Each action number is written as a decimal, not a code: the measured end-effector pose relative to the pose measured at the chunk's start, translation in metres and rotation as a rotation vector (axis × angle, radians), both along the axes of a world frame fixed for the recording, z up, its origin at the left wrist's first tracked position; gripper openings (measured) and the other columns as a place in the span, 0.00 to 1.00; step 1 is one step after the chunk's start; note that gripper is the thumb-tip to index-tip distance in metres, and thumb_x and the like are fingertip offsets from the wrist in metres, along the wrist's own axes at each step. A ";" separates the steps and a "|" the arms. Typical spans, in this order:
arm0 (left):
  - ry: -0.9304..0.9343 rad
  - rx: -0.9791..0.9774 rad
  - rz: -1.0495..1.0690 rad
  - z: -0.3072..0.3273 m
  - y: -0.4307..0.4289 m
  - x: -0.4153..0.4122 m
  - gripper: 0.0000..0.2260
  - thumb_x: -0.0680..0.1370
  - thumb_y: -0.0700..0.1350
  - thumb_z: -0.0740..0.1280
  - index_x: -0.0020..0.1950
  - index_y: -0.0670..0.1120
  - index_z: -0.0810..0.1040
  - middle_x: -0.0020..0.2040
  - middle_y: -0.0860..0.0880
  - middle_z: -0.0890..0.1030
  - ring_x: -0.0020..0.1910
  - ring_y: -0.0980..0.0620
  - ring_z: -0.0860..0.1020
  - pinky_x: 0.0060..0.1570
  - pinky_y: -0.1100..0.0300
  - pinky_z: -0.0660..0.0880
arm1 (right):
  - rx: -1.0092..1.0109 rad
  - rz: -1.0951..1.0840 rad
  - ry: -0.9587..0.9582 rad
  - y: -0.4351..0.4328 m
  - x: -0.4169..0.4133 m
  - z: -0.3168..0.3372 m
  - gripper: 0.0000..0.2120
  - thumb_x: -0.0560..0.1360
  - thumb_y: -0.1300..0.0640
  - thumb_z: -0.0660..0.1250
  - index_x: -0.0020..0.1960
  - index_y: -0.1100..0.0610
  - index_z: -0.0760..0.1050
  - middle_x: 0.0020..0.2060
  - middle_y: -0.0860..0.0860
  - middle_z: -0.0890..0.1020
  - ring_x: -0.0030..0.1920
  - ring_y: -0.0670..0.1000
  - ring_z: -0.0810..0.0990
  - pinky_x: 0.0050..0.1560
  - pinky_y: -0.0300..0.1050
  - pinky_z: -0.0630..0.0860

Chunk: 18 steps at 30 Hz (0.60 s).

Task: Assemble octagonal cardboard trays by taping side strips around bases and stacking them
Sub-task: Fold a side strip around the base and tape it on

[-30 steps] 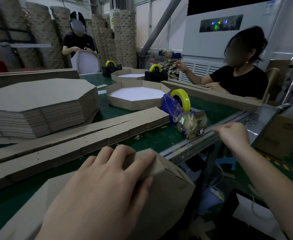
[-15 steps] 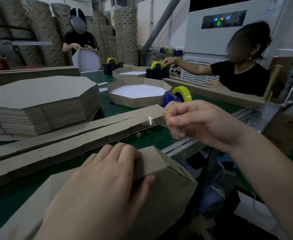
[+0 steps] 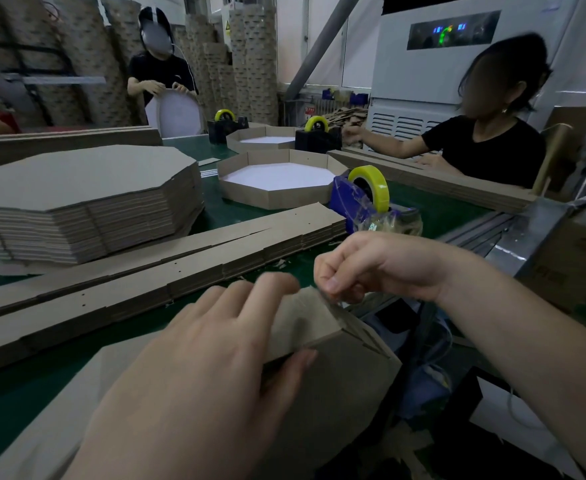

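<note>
L hand [image 3: 194, 368] pinches side strip [image 3: 302, 320] onto unfinished tray [image 3: 347, 382], thumb underneath. R hand [image 3: 371, 268] pinches clear tape [image 3: 333, 301] at the corner by L fingertips. 1 finished tray [image 3: 277, 200] beyond fingers; base stack [image 3: 76, 188], spare strips [image 3: 180, 261] untouched, so most work is left.

No legible text found. The display panel [image 3: 452, 31] on the white cabinet [image 3: 423, 81] shows blue and green lit characters, too blurred to read. A yellow triangle sign [image 3: 228, 26] on the far wall is illegible. Print on the brown box [image 3: 561, 268] is unreadable.
</note>
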<state>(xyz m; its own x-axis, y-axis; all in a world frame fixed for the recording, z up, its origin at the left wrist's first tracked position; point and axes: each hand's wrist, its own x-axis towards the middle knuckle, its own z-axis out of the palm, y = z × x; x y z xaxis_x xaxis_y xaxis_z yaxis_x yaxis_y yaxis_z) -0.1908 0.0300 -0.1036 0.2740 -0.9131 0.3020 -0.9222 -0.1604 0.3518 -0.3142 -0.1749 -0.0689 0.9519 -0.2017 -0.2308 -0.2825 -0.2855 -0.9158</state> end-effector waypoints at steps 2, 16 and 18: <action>-0.156 -0.130 -0.016 0.005 -0.015 -0.002 0.21 0.71 0.62 0.61 0.62 0.59 0.72 0.46 0.57 0.77 0.42 0.53 0.76 0.39 0.53 0.77 | -0.013 0.001 0.011 -0.001 0.000 0.000 0.10 0.67 0.59 0.66 0.28 0.50 0.79 0.34 0.48 0.77 0.31 0.42 0.73 0.34 0.33 0.70; -0.391 -0.071 -0.044 0.012 -0.002 -0.011 0.21 0.73 0.60 0.55 0.56 0.54 0.81 0.42 0.53 0.78 0.38 0.50 0.79 0.34 0.59 0.75 | -0.185 -0.037 0.158 -0.002 0.001 -0.002 0.17 0.63 0.43 0.72 0.29 0.55 0.74 0.28 0.51 0.69 0.28 0.46 0.65 0.31 0.40 0.59; -0.395 -0.062 -0.035 0.012 -0.002 -0.011 0.21 0.73 0.60 0.55 0.56 0.54 0.81 0.42 0.53 0.78 0.38 0.50 0.79 0.33 0.58 0.75 | -0.177 -0.057 0.197 -0.004 0.001 -0.004 0.17 0.61 0.40 0.72 0.26 0.52 0.74 0.26 0.48 0.69 0.28 0.46 0.64 0.32 0.42 0.56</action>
